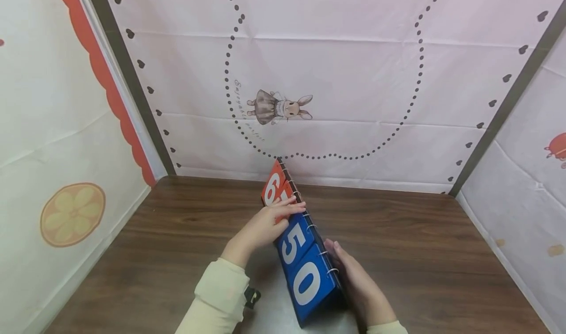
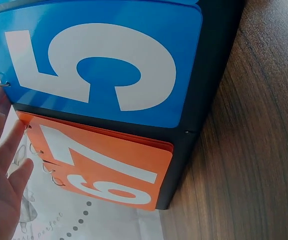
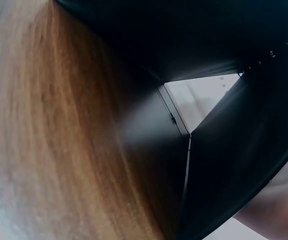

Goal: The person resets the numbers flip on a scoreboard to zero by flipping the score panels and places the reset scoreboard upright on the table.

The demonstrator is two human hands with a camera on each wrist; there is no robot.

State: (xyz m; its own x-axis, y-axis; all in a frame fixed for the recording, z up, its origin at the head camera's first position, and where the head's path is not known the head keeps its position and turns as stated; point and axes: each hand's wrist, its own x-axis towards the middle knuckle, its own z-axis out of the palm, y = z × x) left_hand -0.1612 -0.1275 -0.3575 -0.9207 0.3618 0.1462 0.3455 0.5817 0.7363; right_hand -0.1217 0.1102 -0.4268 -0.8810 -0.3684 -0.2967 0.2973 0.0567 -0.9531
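Note:
A flip scoreboard (image 1: 305,265) stands as a black triangular tent on the table, its ring-bound spine running away from me. Its near blue cards show 5 and 0; orange-red cards (image 2: 109,150) with white digits hang at the far end. My left hand (image 1: 263,226) lies over the middle of the board, fingers extended across the top edge by the rings. In the left wrist view the fingertips of that left hand (image 2: 4,165) are at the rings. Along the black right-hand face is my right hand (image 1: 358,280), fingers straight, its palm side toward the board. The right wrist view looks through the hollow inside (image 3: 178,155).
The brown wood-grain table (image 1: 420,245) extends on both sides of the board. Behind it hangs a pale printed cloth (image 1: 353,88) with a rabbit figure; side cloths (image 1: 53,127) enclose the left and right. A small black strap piece (image 1: 252,297) is at my left cuff.

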